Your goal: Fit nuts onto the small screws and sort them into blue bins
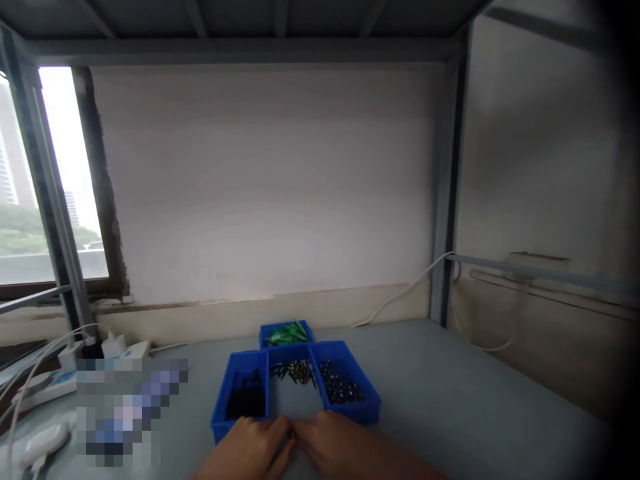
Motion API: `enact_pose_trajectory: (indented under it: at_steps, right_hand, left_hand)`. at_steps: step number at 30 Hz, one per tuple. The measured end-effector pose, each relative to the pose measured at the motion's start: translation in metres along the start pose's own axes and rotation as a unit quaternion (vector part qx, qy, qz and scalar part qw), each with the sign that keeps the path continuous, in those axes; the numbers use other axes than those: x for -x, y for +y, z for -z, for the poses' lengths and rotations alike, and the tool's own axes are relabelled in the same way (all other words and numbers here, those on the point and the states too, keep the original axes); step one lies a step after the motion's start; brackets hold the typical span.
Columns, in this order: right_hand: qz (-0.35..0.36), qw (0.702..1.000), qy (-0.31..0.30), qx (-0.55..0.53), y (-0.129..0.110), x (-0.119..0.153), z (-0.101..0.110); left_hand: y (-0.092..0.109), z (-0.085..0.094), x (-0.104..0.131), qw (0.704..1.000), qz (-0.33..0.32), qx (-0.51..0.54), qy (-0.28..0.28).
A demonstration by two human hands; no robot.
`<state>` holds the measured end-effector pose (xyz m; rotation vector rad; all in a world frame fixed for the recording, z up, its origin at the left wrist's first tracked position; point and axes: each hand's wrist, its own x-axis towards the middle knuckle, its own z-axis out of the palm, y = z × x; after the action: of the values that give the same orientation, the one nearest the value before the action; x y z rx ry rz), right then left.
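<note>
My left hand (256,445) and my right hand (336,441) meet at the bottom centre, fingertips pinched together around something small and dark that I cannot make out. Just beyond them stand several blue bins. The left bin (216,415) holds black pieces (246,397). In the right bin (369,405) lie small shiny metal parts (341,387). Thin dark and brassy metal pieces (296,371) sit in the middle bin (290,352). Green slender pieces (287,333) fill the back bin (261,330).
The bins rest on a grey tabletop (430,380) under a metal bunk frame (245,52). To the left are a white power strip (50,387), cables, a white device (46,443) and a pixelated patch (135,407). A white wall (270,180) closes off the back.
</note>
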<state>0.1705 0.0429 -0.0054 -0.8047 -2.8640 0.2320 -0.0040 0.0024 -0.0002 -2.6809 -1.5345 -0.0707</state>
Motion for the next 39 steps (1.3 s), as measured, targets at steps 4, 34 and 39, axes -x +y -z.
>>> enact_pose_trajectory:
  at_steps: [4,34,39]
  right_hand:
    - [-0.022,0.999,0.012,0.023,-0.007,0.005,0.011]
    - [-0.016,0.996,0.048,0.076,0.003,0.000,-0.008]
    - [-0.041,0.998,0.032,-0.021,-0.003,0.002,-0.004]
  left_hand:
    - [-0.004,-0.005,-0.002,1.000,0.015,0.003,-0.013]
    - [0.000,-0.004,0.003,0.997,0.028,0.063,0.024]
    - [0.002,0.000,0.005,0.998,0.021,0.062,0.023]
